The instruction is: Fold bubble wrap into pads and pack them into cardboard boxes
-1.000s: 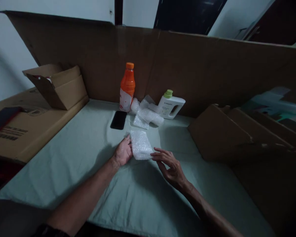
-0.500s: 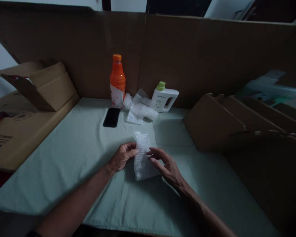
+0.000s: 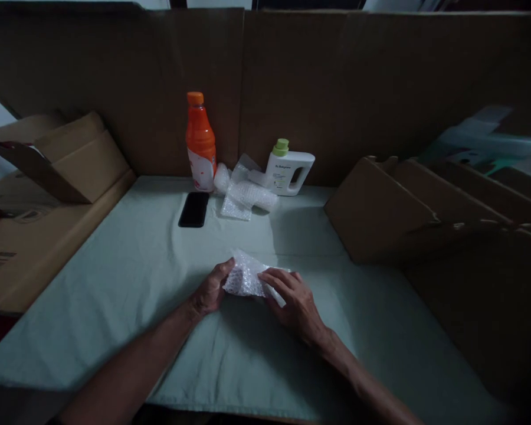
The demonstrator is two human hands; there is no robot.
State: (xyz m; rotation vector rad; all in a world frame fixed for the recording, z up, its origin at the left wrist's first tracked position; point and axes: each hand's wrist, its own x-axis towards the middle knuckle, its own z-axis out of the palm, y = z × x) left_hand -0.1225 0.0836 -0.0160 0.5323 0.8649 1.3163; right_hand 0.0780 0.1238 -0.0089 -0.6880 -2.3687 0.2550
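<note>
A small bubble-wrap packet (image 3: 244,276) lies on the pale green cloth (image 3: 150,277) in the middle of the table. My left hand (image 3: 211,290) pinches its left edge with thumb and fingers. My right hand (image 3: 292,298) rests on its right part, fingers laid over the wrap and pressing it down. What is inside the wrap is hidden.
At the back stand an orange bottle (image 3: 200,141) and a white jug with a green cap (image 3: 287,170), with loose bubble wrap (image 3: 246,195) between them and a black phone (image 3: 193,209) in front. Cardboard boxes (image 3: 62,154) sit left, more cardboard (image 3: 380,206) right, a cardboard wall behind.
The packet stood on edge between both hands half a second ago; now it lies flatter and lower, with my right hand laid over it. The camera tilted down a little.
</note>
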